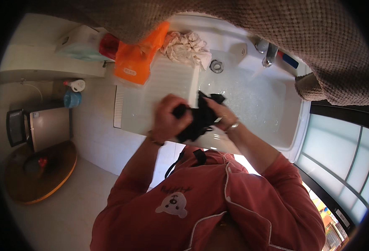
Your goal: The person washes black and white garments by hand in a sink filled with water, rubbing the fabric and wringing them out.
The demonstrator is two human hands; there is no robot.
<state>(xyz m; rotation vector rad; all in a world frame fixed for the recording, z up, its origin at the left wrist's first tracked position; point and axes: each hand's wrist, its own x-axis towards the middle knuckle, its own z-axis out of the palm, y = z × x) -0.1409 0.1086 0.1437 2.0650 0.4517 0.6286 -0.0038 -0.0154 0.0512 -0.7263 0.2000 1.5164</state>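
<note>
A black cloth garment (197, 120) is bunched between my two hands above the front edge of a white laundry sink (298, 122). My left hand (171, 117) is closed around one part of it and looks blurred. With its fingers over the cloth's far right side, my right hand (220, 113) holds the other end. Water with some foam (250, 97) stands in the basin on the right. To the left lies the sink's ribbed washboard (172, 81). The cloth's exact kind is hidden by its folds.
A crumpled pale cloth (187, 47) and an orange plastic bag (134, 62) lie behind the washboard. The faucet (270, 56) and a blue-handled brush or tool (288, 60) are at the back right. A brown waffle towel (297, 34) hangs across the top. A round wooden table (56, 178) stands left.
</note>
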